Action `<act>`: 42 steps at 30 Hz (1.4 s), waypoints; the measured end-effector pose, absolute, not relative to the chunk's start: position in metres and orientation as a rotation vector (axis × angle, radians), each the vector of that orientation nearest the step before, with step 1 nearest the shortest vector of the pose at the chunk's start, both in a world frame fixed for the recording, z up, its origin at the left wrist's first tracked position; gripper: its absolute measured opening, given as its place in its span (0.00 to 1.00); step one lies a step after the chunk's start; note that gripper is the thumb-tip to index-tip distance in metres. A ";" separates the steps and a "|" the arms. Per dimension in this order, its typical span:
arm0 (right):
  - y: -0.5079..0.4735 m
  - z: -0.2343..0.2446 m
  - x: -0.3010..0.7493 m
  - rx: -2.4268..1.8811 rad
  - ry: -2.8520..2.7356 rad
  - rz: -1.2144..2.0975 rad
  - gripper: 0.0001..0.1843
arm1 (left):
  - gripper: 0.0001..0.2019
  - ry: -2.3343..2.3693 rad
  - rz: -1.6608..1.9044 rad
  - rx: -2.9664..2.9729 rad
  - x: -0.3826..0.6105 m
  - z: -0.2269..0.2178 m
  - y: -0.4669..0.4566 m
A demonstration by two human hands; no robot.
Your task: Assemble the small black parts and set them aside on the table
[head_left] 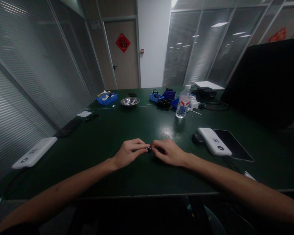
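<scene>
My left hand and my right hand meet fingertip to fingertip low over the dark green table, near its front middle. Between the pinched fingers sits a small dark part, too small to name. Both hands have their fingers curled and pressed onto it. A bit more dark material shows under my right fingers. My forearms reach in from the bottom corners.
A white device and a dark tablet lie to the right, another white device at the left edge. Farther back stand a water bottle, a metal bowl, blue bins and cables. A large black monitor fills the right.
</scene>
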State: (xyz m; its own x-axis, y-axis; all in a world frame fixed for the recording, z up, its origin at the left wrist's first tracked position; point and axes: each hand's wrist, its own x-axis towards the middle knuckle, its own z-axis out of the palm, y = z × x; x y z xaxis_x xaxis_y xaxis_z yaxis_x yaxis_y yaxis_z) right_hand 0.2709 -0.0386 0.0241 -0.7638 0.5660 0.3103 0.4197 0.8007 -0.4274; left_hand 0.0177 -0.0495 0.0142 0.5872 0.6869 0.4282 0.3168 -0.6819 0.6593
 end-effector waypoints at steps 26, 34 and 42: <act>-0.040 0.022 0.274 -0.678 -2.531 0.318 0.08 | 0.13 0.762 1.081 2.283 0.016 0.014 -0.045; -0.044 0.025 0.273 -0.703 -2.754 -0.186 0.11 | 0.13 0.754 0.918 2.372 0.012 0.016 -0.043; -0.049 0.019 0.267 -0.720 -2.388 0.452 0.07 | 0.13 0.765 1.099 2.241 0.017 0.014 -0.046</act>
